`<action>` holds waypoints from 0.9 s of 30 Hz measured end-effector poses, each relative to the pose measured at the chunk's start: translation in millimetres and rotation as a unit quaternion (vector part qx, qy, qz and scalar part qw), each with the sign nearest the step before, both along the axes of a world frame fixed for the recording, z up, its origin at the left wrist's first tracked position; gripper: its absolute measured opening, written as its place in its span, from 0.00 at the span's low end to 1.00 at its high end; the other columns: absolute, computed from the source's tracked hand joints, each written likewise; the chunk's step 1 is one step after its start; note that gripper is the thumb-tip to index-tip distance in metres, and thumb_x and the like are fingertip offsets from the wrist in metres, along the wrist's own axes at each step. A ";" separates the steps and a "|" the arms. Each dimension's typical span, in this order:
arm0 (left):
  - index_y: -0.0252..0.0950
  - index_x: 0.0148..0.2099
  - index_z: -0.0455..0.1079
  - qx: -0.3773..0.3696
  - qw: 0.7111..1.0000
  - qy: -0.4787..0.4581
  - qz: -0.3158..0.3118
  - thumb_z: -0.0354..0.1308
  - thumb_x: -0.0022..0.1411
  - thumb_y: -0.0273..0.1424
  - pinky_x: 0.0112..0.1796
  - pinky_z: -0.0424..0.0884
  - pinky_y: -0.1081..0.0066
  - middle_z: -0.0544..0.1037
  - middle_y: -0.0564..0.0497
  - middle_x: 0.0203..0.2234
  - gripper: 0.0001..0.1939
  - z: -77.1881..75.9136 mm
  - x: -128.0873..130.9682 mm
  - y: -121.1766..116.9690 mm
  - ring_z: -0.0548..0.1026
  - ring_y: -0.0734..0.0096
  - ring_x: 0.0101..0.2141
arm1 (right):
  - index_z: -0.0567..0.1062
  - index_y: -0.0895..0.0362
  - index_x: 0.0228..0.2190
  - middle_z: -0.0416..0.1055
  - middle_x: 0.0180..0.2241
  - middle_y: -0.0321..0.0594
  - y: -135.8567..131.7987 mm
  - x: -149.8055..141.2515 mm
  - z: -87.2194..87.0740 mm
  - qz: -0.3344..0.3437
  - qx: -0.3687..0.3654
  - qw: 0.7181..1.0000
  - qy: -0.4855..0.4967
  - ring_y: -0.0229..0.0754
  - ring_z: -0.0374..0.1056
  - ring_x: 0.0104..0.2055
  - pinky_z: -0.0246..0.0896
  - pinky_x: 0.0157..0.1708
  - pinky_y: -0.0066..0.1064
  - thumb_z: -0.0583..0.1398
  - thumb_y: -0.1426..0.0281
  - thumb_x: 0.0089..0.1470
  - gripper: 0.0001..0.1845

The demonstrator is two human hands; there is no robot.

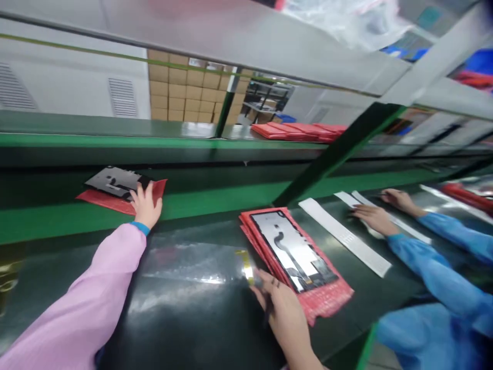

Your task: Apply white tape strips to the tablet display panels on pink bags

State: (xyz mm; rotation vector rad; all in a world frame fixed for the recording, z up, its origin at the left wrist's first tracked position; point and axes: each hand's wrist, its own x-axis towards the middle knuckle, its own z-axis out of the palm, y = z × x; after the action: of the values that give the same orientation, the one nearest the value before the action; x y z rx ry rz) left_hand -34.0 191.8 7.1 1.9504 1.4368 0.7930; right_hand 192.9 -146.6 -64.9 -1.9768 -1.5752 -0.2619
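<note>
At the left, my left hand (147,205) rests with spread fingers on the near right corner of a screen panel (111,181) and the red bubble bag (110,200) under it. My right hand (285,308) is closed at the right end of a clear plastic film (192,262), by its yellow tape strip (245,264). A thin dark object, too blurred to name, shows under those fingers. Just right of them, another screen panel (288,246), grey-backed with a dark flex cable, lies on stacked red bubble bags (327,300).
A co-worker's blue-sleeved arms (427,252) reach in from the right over white strips (346,236). A green post (339,151) slants up behind the stack. More red bags (296,131) lie on the raised shelf (173,128). Cardboard boxes (192,90) stand beyond.
</note>
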 end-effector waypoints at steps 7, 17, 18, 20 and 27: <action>0.35 0.47 0.75 -0.256 0.874 -0.167 -0.378 0.55 0.63 0.29 0.56 0.69 0.56 0.81 0.42 0.45 0.13 -15.9 88.2 -151.6 0.78 0.61 0.48 | 0.66 0.51 0.24 0.80 0.32 0.39 -92.1 54.7 28.9 -0.005 0.003 0.999 -0.045 0.45 0.76 0.31 0.65 0.32 0.39 0.60 0.63 0.62 0.15; 0.32 0.48 0.70 -0.543 0.699 -0.354 -0.303 0.62 0.61 0.44 0.45 0.77 0.59 0.80 0.39 0.41 0.21 -21.5 175.1 -246.5 0.81 0.59 0.40 | 0.69 0.49 0.24 0.79 0.31 0.44 -56.2 23.8 48.9 0.039 -0.003 0.997 0.068 0.48 0.74 0.31 0.67 0.29 0.39 0.57 0.65 0.64 0.15; 0.34 0.51 0.69 -0.533 0.706 -0.385 -0.262 0.63 0.60 0.40 0.46 0.76 0.62 0.80 0.41 0.43 0.21 -20.6 176.6 -245.4 0.81 0.60 0.43 | 0.70 0.49 0.25 0.79 0.32 0.44 -50.4 11.4 49.5 0.062 -0.004 0.996 0.066 0.48 0.74 0.32 0.67 0.30 0.40 0.57 0.66 0.64 0.14; 0.36 0.53 0.67 -0.520 0.714 -0.425 -0.199 0.65 0.54 0.31 0.46 0.76 0.64 0.80 0.45 0.42 0.24 -20.7 165.6 -235.7 0.80 0.61 0.43 | 0.69 0.49 0.28 0.80 0.35 0.44 -39.9 -12.0 52.2 0.089 0.033 0.994 0.061 0.49 0.76 0.36 0.67 0.34 0.41 0.58 0.70 0.63 0.10; 0.34 0.59 0.67 -0.477 0.729 -0.480 -0.102 0.70 0.43 0.28 0.45 0.77 0.61 0.82 0.45 0.42 0.38 -11.7 -17.7 -179.4 0.81 0.54 0.43 | 0.57 0.50 0.30 0.76 0.51 0.58 16.5 -52.6 23.8 -0.002 0.124 0.977 0.174 0.57 0.74 0.51 0.66 0.47 0.52 0.56 0.61 0.64 0.14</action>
State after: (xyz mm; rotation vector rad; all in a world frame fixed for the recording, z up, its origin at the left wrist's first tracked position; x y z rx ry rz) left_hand -51.7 12.3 -4.6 0.6441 0.6747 0.5920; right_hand 140.3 -130.1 -41.1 -1.7240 -1.2501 -0.0992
